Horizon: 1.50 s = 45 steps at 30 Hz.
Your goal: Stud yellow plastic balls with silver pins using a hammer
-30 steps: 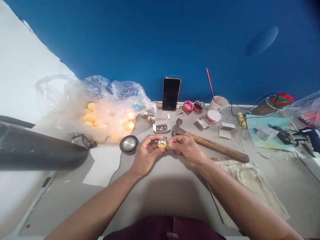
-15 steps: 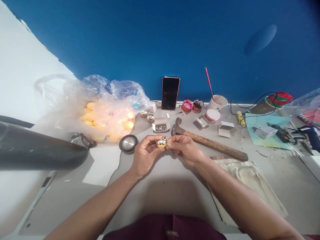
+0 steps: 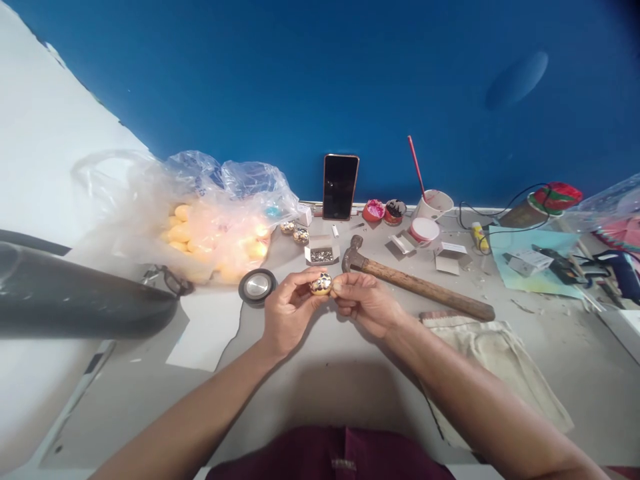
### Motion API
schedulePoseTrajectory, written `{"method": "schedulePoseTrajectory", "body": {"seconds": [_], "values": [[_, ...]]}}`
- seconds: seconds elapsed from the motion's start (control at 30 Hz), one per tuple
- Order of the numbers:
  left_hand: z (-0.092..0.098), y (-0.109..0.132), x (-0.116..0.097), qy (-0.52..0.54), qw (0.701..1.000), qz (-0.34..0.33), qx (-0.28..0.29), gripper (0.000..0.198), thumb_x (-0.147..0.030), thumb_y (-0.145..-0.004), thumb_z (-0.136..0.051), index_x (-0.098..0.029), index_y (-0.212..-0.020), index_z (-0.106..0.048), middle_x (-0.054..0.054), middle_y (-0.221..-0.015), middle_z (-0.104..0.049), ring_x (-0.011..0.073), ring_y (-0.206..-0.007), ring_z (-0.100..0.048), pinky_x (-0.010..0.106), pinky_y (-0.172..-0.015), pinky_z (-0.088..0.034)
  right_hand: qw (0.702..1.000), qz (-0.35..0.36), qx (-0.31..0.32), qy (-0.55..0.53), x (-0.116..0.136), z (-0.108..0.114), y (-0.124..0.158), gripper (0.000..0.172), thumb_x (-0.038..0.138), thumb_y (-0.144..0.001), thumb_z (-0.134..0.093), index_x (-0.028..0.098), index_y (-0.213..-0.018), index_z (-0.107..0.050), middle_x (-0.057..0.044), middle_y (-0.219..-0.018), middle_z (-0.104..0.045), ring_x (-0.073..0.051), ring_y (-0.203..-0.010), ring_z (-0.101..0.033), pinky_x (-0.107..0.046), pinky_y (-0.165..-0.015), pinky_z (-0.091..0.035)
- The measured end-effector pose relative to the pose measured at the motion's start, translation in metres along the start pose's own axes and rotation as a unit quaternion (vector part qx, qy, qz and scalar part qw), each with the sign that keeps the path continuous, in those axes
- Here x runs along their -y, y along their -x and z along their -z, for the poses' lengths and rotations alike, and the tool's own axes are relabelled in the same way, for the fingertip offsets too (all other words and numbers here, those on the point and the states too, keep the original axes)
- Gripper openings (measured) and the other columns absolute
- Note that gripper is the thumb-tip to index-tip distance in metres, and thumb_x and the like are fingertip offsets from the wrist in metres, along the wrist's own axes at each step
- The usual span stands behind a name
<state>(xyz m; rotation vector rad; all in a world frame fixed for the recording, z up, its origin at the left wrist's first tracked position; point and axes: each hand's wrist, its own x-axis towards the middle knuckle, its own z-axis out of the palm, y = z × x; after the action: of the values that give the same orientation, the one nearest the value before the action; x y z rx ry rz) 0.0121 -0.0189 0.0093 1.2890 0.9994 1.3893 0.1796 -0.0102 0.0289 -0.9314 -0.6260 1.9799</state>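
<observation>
**Fine finger work on a studded ball**

The small yellow ball studded with shiny metal (image 3: 321,285) is between the hands, on the near side of the open white cardboard box of silvery metal pieces (image 3: 322,255). The left hand (image 3: 287,310) curls closed around its left side; the right hand (image 3: 367,300) pinches at its right (any small piece there, I cannot tell). The step looks like seating a stud, which calls for a steady left grip and a precise right-hand press.

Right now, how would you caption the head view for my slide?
Left hand holding a shiny yellow ball, right hand beside it.
</observation>
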Motion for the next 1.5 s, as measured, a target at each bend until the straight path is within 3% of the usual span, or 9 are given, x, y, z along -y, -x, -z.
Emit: {"method": "schedulePoseTrajectory", "body": {"seconds": [0.23,0.37,0.53,0.63,0.73,0.87,1.13,1.37,1.5], "values": [[0.002,0.001,0.002,-0.024,0.999,-0.031,-0.007,0.029,-0.021,-0.077,-0.087,-0.020,-0.103,-0.074,0.010,-0.119,-0.078,0.0255,-0.110,-0.074,0.040,-0.097,-0.062,1.000,-0.012,0.011,-0.020,-0.001,-0.001,0.000,0.039,0.040,-0.055,-0.096,0.016,-0.064,-0.066,0.007,-0.053,-0.046,-0.004,-0.047,-0.025,-0.022,-0.048,-0.021],[0.001,0.003,0.003,-0.019,1.000,0.003,-0.017,0.030,-0.023,-0.074,-0.089,-0.019,-0.100,-0.076,0.010,-0.116,-0.079,0.0255,-0.107,-0.075,0.041,-0.098,-0.062,0.993,0.054,-0.028,0.100,0.002,0.001,0.001,0.032,0.041,-0.060,-0.089,0.018,-0.065,-0.068,0.003,-0.055,-0.054,-0.008,-0.049,-0.038,-0.024,-0.049,-0.027],[0.000,0.000,-0.001,0.002,0.997,0.071,-0.010,0.036,-0.023,-0.069,-0.091,-0.017,-0.100,-0.075,0.009,-0.109,-0.080,0.0230,-0.098,-0.076,0.037,-0.092,-0.063,0.921,0.163,-0.103,0.337,0.009,-0.003,0.009,0.007,0.026,-0.071,-0.073,0.019,-0.069,-0.071,0.000,-0.068,-0.068,-0.014,-0.063,-0.055,-0.027,-0.060,-0.040],[0.001,-0.004,-0.004,0.027,0.990,0.134,0.019,0.040,-0.023,-0.065,-0.093,-0.015,-0.099,-0.073,0.008,-0.097,-0.080,0.0212,-0.085,-0.077,0.035,-0.080,-0.065,0.886,0.200,-0.114,0.403,0.013,-0.003,0.012,0.006,0.020,-0.074,-0.067,0.020,-0.070,-0.071,0.000,-0.070,-0.070,-0.015,-0.066,-0.059,-0.027,-0.063,-0.042],[0.003,-0.009,-0.006,0.087,0.975,0.192,0.070,0.042,-0.024,-0.065,-0.093,-0.014,-0.099,-0.071,0.006,-0.082,-0.078,0.0187,-0.067,-0.074,0.034,-0.065,-0.065,0.907,0.173,-0.073,0.377,0.017,0.001,0.012,0.005,0.024,-0.076,-0.071,0.021,-0.072,-0.070,0.000,-0.070,-0.072,-0.015,-0.066,-0.063,-0.027,-0.062,-0.044],[0.005,-0.011,-0.004,0.168,0.953,0.230,0.103,0.045,-0.024,-0.066,-0.093,-0.014,-0.102,-0.069,0.005,-0.078,-0.077,0.0192,-0.063,-0.074,0.036,-0.063,-0.065,0.934,0.137,-0.032,0.327,0.021,0.004,0.012,0.021,0.035,-0.075,-0.081,0.020,-0.072,-0.065,-0.001,-0.069,-0.072,-0.015,-0.063,-0.065,-0.027,-0.061,-0.047],[0.005,-0.010,-0.003,0.196,0.942,0.251,0.106,0.045,-0.024,-0.069,-0.092,-0.015,-0.106,-0.069,0.004,-0.079,-0.077,0.0197,-0.065,-0.075,0.036,-0.065,-0.064,0.945,0.128,-0.021,0.300,0.020,0.007,0.009,0.029,0.042,-0.078,-0.080,0.020,-0.072,-0.062,0.002,-0.059,-0.064,-0.011,-0.052,-0.054,-0.024,-0.050,-0.038],[0.003,-0.008,-0.005,0.145,0.958,0.220,0.113,0.045,-0.026,-0.073,-0.089,-0.014,-0.110,-0.068,0.004,-0.075,-0.076,0.0193,-0.067,-0.073,0.037,-0.070,-0.064,0.934,0.137,-0.002,0.331,0.019,0.007,0.008,0.022,0.033,-0.079,-0.077,0.021,-0.073,-0.059,-0.001,-0.065,-0.071,-0.016,-0.063,-0.066,-0.026,-0.058,-0.045],[0.001,-0.006,-0.003,0.130,0.964,0.204,0.109,0.042,-0.025,-0.072,-0.090,-0.015,-0.106,-0.068,0.003,-0.077,-0.076,0.0183,-0.069,-0.073,0.035,-0.069,-0.063,0.929,0.127,-0.007,0.347,0.016,0.007,0.007,0.022,0.033,-0.080,-0.075,0.021,-0.072,-0.059,-0.001,-0.064,-0.071,-0.016,-0.062,-0.065,-0.026,-0.057,-0.044]]}}
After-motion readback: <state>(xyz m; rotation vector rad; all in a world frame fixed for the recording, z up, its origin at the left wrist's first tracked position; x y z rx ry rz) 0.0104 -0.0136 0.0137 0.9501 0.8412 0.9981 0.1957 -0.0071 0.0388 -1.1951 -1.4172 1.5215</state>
